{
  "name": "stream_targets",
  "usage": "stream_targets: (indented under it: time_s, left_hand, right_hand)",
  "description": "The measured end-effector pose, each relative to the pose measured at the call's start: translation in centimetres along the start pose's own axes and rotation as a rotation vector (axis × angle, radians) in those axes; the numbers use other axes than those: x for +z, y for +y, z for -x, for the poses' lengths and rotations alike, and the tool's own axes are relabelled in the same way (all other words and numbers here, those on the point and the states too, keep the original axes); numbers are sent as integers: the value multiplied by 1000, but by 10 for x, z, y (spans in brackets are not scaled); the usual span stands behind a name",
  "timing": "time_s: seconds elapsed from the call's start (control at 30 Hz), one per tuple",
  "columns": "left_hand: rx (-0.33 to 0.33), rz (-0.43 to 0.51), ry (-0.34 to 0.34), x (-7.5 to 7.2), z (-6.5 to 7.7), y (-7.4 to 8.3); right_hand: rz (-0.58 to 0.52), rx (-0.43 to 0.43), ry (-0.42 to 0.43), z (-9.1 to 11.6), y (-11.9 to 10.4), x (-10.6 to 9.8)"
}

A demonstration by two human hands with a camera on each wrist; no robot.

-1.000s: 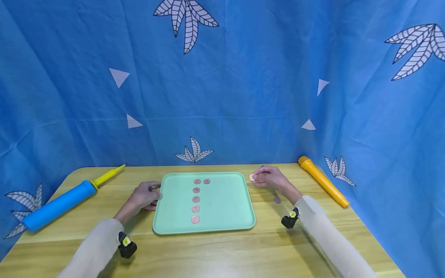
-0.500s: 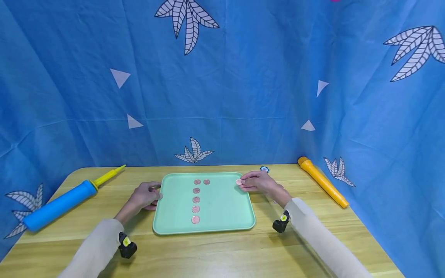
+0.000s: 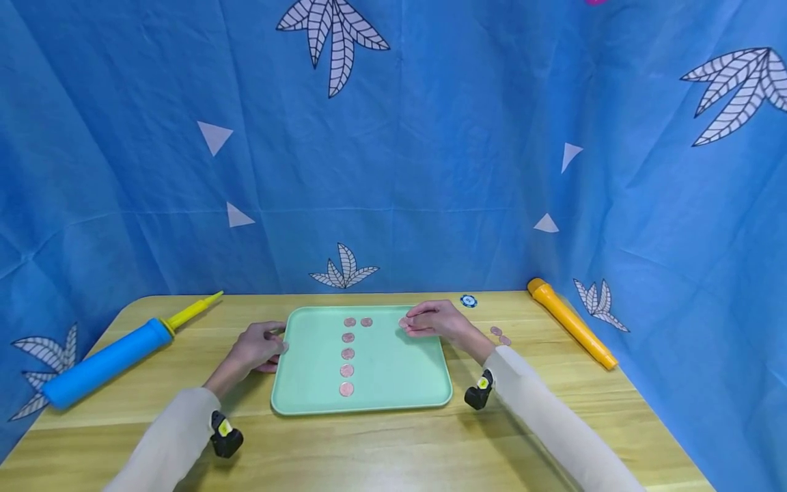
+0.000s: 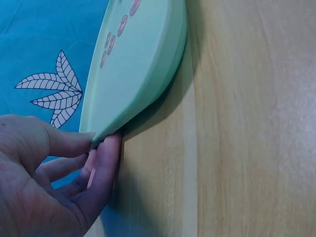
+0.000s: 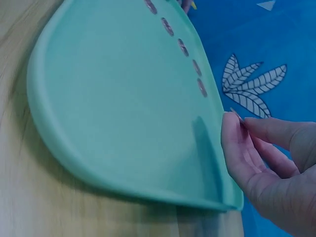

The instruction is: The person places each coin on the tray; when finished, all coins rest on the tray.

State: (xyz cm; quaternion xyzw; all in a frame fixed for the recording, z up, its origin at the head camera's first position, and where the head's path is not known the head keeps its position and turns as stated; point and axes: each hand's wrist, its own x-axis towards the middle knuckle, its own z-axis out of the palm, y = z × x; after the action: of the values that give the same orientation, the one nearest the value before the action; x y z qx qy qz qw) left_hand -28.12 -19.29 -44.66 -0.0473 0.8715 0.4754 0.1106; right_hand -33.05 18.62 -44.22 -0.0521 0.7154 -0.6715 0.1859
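Observation:
A pale green tray (image 3: 399, 372) lies on the wooden table. On it several copper-coloured coins (image 3: 347, 354) form a column, with one more beside the farthest coin. My left hand (image 3: 257, 346) pinches the tray's left rim; in the left wrist view the thumb (image 4: 71, 143) lies on top and fingers curl beneath. Over the tray's far right part, my right hand (image 3: 439, 320) pinches another coin (image 3: 404, 322) between thumb and fingers. The right wrist view shows that coin (image 5: 236, 114) nearly edge-on, apart from the tray surface.
Right of the tray lie two loose coins (image 3: 501, 335) and a blue-and-white poker chip (image 3: 468, 301). An orange microphone-shaped object (image 3: 572, 321) rests at the table's right edge. A blue and yellow hand pump (image 3: 111, 364) lies at the left. A blue curtain (image 3: 393, 171) hangs behind.
My right hand has carried its coin leftward from beside the tray to above its far right part. The chip and loose coins have come into fuller view. The left hand stays on the rim.

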Motion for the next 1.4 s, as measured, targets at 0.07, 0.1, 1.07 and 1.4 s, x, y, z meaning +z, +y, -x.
stream_targets:
  time_s: [0.07,0.1,1.07,1.4]
  left_hand:
    - [4,-1,0,0,0,0]
    - [6,-3,-1,0,1,0]
    - [11,-18,17,1,2,1]
    - [19,-16,7,0,3,0]
  right_hand:
    - [9,8,-10,-1,0,5]
    - [11,14,-15,-2,0,8]
    - [280,35,-46,-22,-12,65]
    - [445,22,22,-27,-10,80]
